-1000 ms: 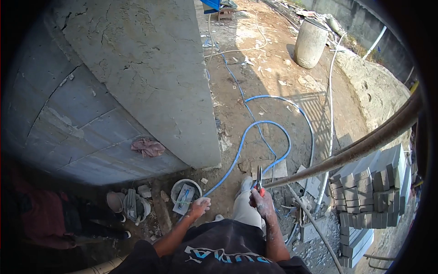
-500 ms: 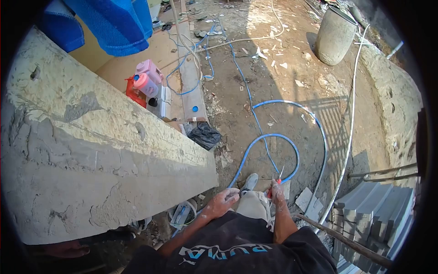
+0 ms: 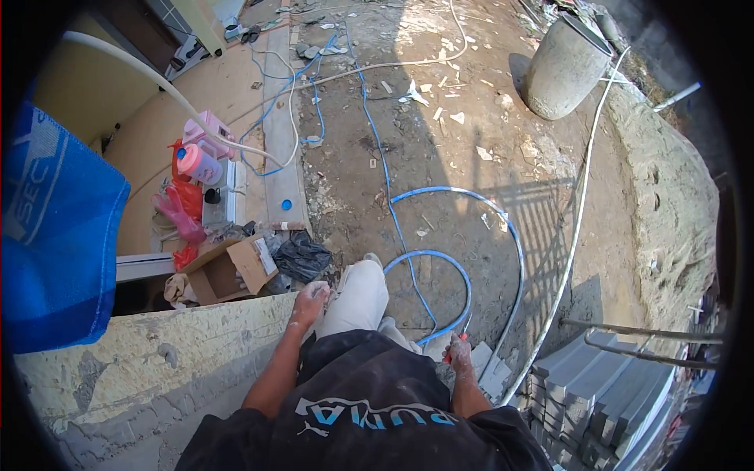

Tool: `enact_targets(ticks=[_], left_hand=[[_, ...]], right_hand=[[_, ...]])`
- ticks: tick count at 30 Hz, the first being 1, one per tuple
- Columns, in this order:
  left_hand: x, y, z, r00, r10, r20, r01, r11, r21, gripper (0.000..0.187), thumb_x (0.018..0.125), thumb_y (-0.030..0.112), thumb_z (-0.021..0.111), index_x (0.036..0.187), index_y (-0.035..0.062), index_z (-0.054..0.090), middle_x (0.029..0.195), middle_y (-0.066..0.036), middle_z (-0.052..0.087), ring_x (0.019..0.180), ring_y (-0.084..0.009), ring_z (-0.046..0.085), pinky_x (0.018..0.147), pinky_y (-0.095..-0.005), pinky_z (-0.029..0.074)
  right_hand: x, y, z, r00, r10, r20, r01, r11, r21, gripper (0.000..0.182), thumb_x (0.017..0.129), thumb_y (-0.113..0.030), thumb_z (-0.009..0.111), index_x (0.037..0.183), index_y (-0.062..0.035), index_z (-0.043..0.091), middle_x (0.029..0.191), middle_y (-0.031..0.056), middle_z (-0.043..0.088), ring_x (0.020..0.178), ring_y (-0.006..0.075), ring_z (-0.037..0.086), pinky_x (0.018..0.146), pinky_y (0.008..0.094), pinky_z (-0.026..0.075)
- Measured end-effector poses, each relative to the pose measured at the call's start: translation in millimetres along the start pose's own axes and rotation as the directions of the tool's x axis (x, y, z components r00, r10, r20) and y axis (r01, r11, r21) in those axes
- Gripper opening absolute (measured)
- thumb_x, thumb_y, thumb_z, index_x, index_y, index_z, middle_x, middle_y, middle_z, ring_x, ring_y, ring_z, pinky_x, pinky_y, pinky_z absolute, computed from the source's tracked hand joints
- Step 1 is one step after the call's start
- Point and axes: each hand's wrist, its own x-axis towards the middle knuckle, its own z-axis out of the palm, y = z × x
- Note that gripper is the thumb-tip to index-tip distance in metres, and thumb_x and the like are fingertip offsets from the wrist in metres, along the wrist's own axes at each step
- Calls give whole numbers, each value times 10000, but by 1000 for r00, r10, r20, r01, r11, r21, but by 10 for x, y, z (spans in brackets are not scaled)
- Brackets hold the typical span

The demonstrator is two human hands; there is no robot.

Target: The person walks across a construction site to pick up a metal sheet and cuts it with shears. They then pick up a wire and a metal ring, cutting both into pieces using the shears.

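Note:
My left hand [image 3: 311, 300], dusty with grey powder, hangs over the left knee near the wall's edge; its fingers look curled, and what they hold, if anything, is too small to make out. On the other side, my right hand [image 3: 459, 352] is closed around the red handle of a thin pointed tool [image 3: 466, 330], whose narrow tip points up and away. A coil of blue hose [image 3: 469, 275] lies on the ground just beyond that hand.
A plastered wall [image 3: 181, 334] runs along the lower left, beside an open cardboard box [image 3: 228, 271] and a black bag [image 3: 302, 257]. Blue cloth [image 3: 63, 235] hangs at far left. Grey blocks [image 3: 597, 377] and metal bars [image 3: 644, 334] stand right; a barrel [image 3: 567, 71] stands farther off.
The view has turned and moved forward past the wall, bringing the box into sight. My left hand has lifted away from the bucket side; the tool stays in my right hand.

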Motion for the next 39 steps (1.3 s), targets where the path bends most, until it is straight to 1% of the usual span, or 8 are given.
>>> enact_targets(ticks=[4, 9, 11, 18, 25, 33, 37, 39], left_hand=[[599, -541, -58, 891, -453, -30, 436, 871, -228, 363, 922, 291, 586, 1153, 14, 629, 1005, -89, 688, 838, -194, 658, 727, -311, 507], [1358, -1383, -326, 805, -593, -5, 515, 695, 503, 393, 883, 352, 615, 1012, -14, 676, 954, -133, 693, 823, -281, 670, 676, -403, 537], [1384, -808, -355, 616, -781, -104, 784, 594, 182, 421, 873, 377, 617, 984, -23, 683, 945, -148, 696, 814, -291, 674, 679, -410, 543], [3726, 1712, -188, 958, -286, -15, 284, 955, -86, 268, 930, 315, 602, 1091, 109, 660, 878, -6, 658, 694, -112, 600, 562, -277, 465], [4600, 4318, 184, 988, 149, 48, -127, 942, -310, 415, 932, 343, 605, 1172, 4, 599, 1002, -54, 662, 807, -130, 629, 760, -290, 510], [5739, 3904, 403, 970, -225, 90, 237, 960, -147, 333, 913, 324, 609, 1120, 66, 655, 962, -55, 690, 827, -155, 656, 712, -336, 535], [6275, 3396, 24, 947, -319, 41, 215, 722, 658, 303, 914, 321, 577, 1047, 80, 702, 924, -109, 719, 857, -223, 696, 713, -365, 539], [6376, 3553, -99, 902, -428, -50, 409, 814, 412, 296, 919, 320, 573, 1054, 86, 695, 931, -99, 716, 829, -216, 692, 688, -362, 531]], right_hand=[[326, -2, 53, 994, 88, -57, -84, 994, 70, 300, 936, -345, 561, 886, -53, 508, 607, 77, 527, 424, 211, 531, 353, 351, 417], [410, -1300, 443, 1000, -20, 6, 20, 995, -96, 233, 926, -264, 547, 847, -48, 505, 593, 60, 499, 438, 189, 501, 383, 330, 398], [326, -1601, 363, 997, -65, -30, 57, 971, -232, 249, 908, -266, 564, 780, -57, 522, 592, 54, 499, 444, 187, 499, 394, 329, 401], [847, -3851, 993, 981, -192, -23, 193, 962, 192, 247, 900, -287, 554, 790, -67, 537, 588, 66, 520, 439, 198, 533, 383, 338, 435], [980, -5528, 1610, 945, -296, 140, 306, 950, -59, 197, 931, -283, 534, 955, -88, 517, 629, 42, 537, 461, 174, 535, 396, 310, 441], [1955, -6039, 1894, 949, -243, 202, 305, 870, -386, 299, 887, -353, 566, 882, -56, 529, 623, 57, 542, 477, 216, 539, 436, 368, 458], [2413, -6712, 1950, 967, -148, 206, 238, 811, -534, 302, 891, -358, 561, 881, -59, 523, 618, 57, 534, 474, 214, 534, 432, 370, 457], [2616, -7227, 1965, 977, -97, 192, 186, 830, -525, 304, 892, -361, 559, 880, -60, 520, 616, 57, 530, 473, 213, 532, 431, 371, 456]])
